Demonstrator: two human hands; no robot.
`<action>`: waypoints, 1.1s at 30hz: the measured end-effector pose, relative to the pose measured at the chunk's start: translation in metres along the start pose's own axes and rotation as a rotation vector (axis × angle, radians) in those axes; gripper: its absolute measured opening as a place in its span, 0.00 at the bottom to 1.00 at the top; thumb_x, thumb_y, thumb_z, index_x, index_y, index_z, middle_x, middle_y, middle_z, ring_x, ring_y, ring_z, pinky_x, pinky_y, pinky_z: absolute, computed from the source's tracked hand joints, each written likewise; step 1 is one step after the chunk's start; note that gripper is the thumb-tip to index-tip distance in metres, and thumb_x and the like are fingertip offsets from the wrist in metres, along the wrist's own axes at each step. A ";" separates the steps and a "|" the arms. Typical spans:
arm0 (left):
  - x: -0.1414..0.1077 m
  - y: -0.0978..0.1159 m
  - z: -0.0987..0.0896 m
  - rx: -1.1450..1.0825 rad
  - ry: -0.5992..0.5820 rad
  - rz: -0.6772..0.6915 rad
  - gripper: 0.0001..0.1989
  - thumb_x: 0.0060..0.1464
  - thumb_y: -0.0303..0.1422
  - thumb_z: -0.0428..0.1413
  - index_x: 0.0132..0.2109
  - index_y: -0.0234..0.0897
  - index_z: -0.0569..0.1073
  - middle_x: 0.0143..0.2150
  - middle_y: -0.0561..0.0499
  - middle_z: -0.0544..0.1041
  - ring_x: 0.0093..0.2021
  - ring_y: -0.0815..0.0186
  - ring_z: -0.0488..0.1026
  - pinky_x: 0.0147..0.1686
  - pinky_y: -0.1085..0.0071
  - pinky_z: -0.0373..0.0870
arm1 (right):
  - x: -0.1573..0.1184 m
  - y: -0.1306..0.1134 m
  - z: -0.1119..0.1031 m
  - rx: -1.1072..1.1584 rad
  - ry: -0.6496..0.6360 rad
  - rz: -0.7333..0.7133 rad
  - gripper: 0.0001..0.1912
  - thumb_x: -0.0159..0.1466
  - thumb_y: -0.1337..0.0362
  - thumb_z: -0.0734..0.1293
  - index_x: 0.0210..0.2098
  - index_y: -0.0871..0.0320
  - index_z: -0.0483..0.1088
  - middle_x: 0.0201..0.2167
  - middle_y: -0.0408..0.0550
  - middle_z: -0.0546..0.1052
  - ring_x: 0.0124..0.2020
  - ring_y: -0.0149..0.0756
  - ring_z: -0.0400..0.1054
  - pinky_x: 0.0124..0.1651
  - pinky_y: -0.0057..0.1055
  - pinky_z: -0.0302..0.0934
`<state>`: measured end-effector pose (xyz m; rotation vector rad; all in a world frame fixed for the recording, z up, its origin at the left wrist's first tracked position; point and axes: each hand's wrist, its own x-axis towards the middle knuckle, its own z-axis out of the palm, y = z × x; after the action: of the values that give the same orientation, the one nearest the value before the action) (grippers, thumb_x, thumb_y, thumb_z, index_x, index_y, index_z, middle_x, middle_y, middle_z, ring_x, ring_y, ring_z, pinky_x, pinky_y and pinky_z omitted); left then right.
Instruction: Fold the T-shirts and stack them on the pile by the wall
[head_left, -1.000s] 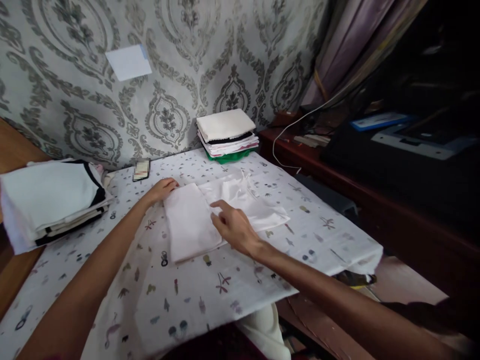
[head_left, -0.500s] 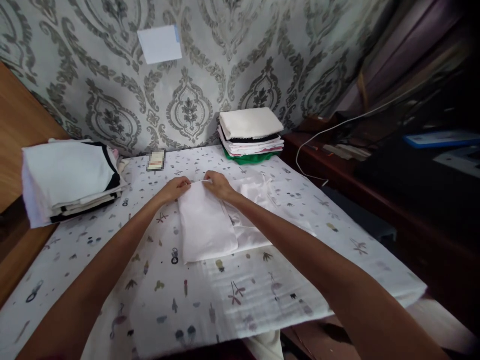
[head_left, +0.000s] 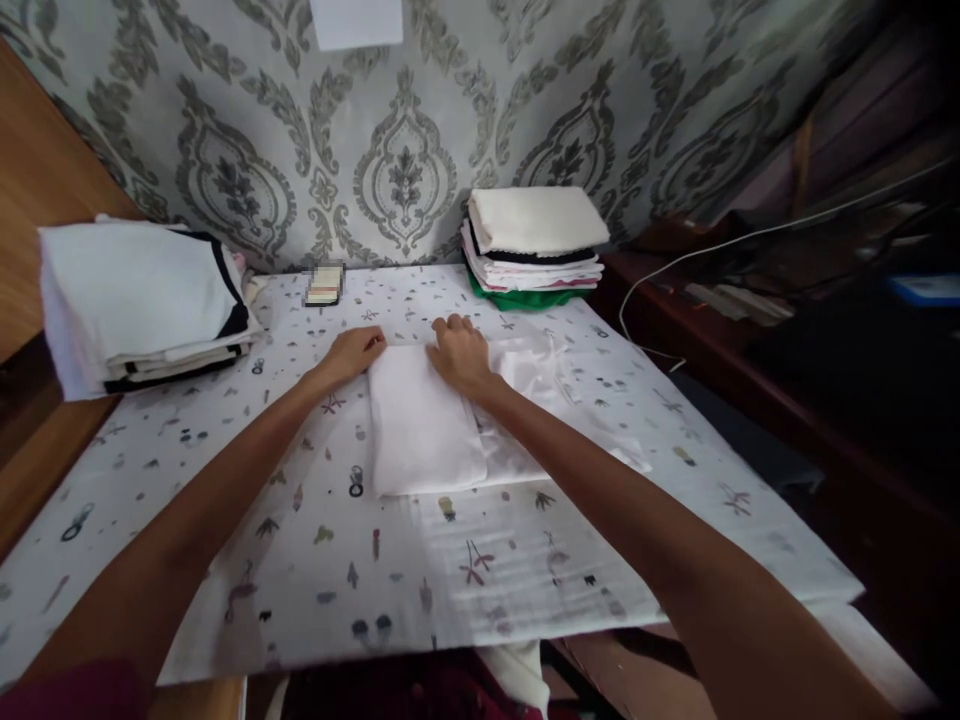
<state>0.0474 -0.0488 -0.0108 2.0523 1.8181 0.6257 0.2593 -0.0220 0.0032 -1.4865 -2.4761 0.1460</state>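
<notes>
A white garment (head_left: pixel 424 430) lies partly folded on the patterned sheet, its left part a neat rectangle and its right part spread out with wrinkles and thin ties. At the rectangle's far left corner is my left hand (head_left: pixel 355 353), fingers closed on the cloth's edge. My right hand (head_left: pixel 460 352) rests on the far right part of the rectangle, knuckles up and fingers bent; their tips are partly hidden.
Folded clothes are stacked at the left (head_left: pixel 165 300) and the back right (head_left: pixel 536 225). A blurred small item (head_left: pixel 324 285) lies near the patterned wall. A cable (head_left: pixel 697 240) crosses the dark furniture at right.
My right hand has shifted a little right along the cloth's far edge, turning knuckles up. My left hand stays at the corner. The camera view has tilted down.
</notes>
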 end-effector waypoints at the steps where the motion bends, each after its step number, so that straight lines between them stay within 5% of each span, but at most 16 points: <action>1: -0.002 0.001 0.000 -0.001 0.004 -0.009 0.10 0.59 0.35 0.49 0.39 0.36 0.73 0.30 0.51 0.73 0.33 0.63 0.67 0.38 0.66 0.61 | -0.004 -0.005 0.000 0.008 0.026 -0.085 0.18 0.69 0.69 0.60 0.56 0.64 0.69 0.57 0.64 0.72 0.59 0.52 0.64 0.58 0.46 0.60; 5: -0.020 0.009 0.006 0.064 0.164 -0.042 0.16 0.60 0.33 0.50 0.52 0.33 0.70 0.45 0.42 0.76 0.47 0.56 0.71 0.49 0.60 0.67 | -0.014 -0.022 0.016 0.156 -0.050 -0.428 0.19 0.72 0.70 0.55 0.58 0.63 0.69 0.60 0.59 0.72 0.62 0.45 0.64 0.64 0.43 0.56; 8: -0.052 0.022 0.017 0.113 0.265 0.047 0.21 0.61 0.35 0.49 0.59 0.32 0.65 0.59 0.35 0.71 0.60 0.51 0.67 0.59 0.52 0.65 | -0.015 -0.024 0.036 0.210 -0.123 -0.467 0.22 0.74 0.67 0.53 0.63 0.63 0.65 0.65 0.60 0.68 0.69 0.45 0.57 0.68 0.47 0.51; 11: -0.096 0.036 0.030 0.118 0.154 0.197 0.27 0.64 0.40 0.49 0.65 0.30 0.59 0.67 0.32 0.65 0.69 0.49 0.59 0.67 0.49 0.58 | -0.014 -0.019 0.051 0.218 -0.117 -0.471 0.24 0.74 0.65 0.52 0.67 0.62 0.62 0.70 0.59 0.62 0.73 0.46 0.50 0.70 0.53 0.46; 15: -0.154 0.051 0.038 0.131 -0.041 0.202 0.26 0.69 0.44 0.42 0.67 0.34 0.59 0.73 0.35 0.59 0.74 0.52 0.52 0.71 0.49 0.51 | -0.015 -0.015 0.057 0.220 -0.088 -0.486 0.26 0.74 0.64 0.51 0.68 0.63 0.61 0.71 0.60 0.60 0.74 0.45 0.49 0.72 0.53 0.44; 18: -0.185 0.058 0.033 0.085 -0.052 0.239 0.24 0.69 0.43 0.44 0.67 0.40 0.59 0.72 0.40 0.62 0.72 0.55 0.57 0.69 0.51 0.56 | -0.014 -0.016 0.055 0.224 -0.093 -0.479 0.25 0.75 0.63 0.51 0.68 0.63 0.61 0.71 0.59 0.60 0.73 0.45 0.49 0.72 0.52 0.44; 21: -0.198 0.066 0.028 0.119 0.068 0.298 0.22 0.65 0.44 0.52 0.61 0.40 0.64 0.66 0.37 0.67 0.66 0.51 0.64 0.63 0.52 0.65 | -0.013 -0.017 0.053 0.223 -0.090 -0.490 0.24 0.75 0.63 0.51 0.66 0.61 0.63 0.71 0.57 0.61 0.73 0.45 0.51 0.71 0.50 0.45; 27: -0.189 0.087 0.032 0.297 0.199 0.288 0.05 0.63 0.32 0.53 0.46 0.39 0.67 0.46 0.44 0.73 0.46 0.56 0.72 0.44 0.59 0.72 | -0.013 -0.017 0.049 0.232 -0.077 -0.483 0.23 0.76 0.60 0.53 0.65 0.61 0.64 0.70 0.58 0.62 0.72 0.46 0.52 0.71 0.50 0.44; 33: -0.179 0.096 0.034 0.293 0.161 0.130 0.04 0.61 0.32 0.52 0.43 0.40 0.67 0.39 0.49 0.70 0.39 0.58 0.70 0.37 0.62 0.69 | -0.013 -0.018 0.048 0.229 -0.079 -0.482 0.23 0.76 0.60 0.53 0.65 0.63 0.64 0.70 0.60 0.62 0.72 0.47 0.52 0.71 0.50 0.44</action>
<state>0.1309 -0.2375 -0.0093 2.3880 1.9781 0.6052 0.2373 -0.0398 -0.0409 -0.7817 -2.6894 0.3853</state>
